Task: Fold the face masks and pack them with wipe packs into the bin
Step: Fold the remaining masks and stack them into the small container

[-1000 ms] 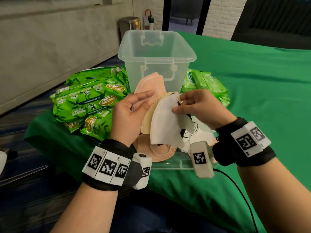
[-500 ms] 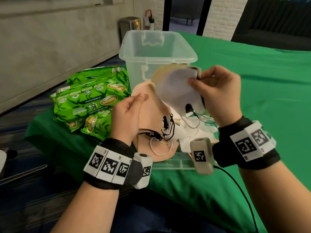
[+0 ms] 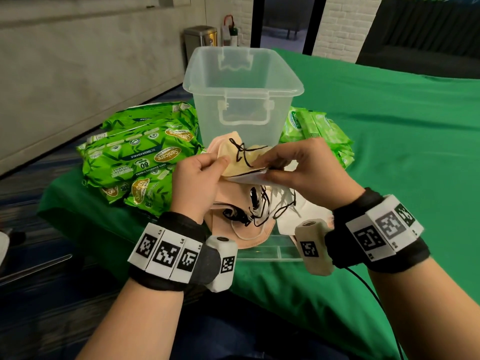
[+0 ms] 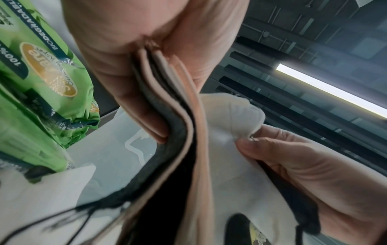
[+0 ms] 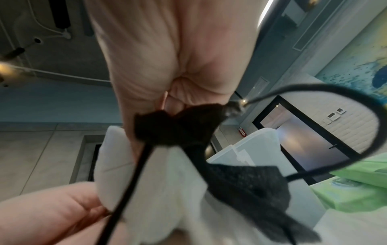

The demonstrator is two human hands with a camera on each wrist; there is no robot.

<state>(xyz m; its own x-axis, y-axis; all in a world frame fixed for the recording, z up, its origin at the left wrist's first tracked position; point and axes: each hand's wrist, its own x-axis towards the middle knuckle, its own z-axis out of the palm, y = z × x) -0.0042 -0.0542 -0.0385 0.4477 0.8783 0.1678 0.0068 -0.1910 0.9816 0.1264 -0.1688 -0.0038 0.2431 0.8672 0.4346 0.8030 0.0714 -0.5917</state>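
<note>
Head view: half a second ago the right hand point(image 3: 309, 170) held the white and cream masks up near the bin's rim; now it has brought them back down to meet the left hand point(image 3: 197, 183), low over the pile of masks point(image 3: 249, 211) — so, as I read it, no mask has gone in on this pass and the folding is still in hand.

Nearest, both wrists sit level above the table edge, palms turned inward, facing each other. The left hand's thumb and fingers pinch the left edge of the held masks point(image 3: 244, 165); the left wrist view shows several layers — peach, grey, cream — clamped between them. The right hand's thumb and fingers pinch the right edge, and the right wrist view shows a black mask corner and ear loop caught in the same grip.

Beyond the hands stands the clear bin point(image 3: 241, 81), upright and open, with something pale at its bottom, too dim to name. Wipe packs point(image 3: 140, 157) lie to its left, and lighter green packs point(image 3: 317, 128) to its right, all still outside it.
</note>
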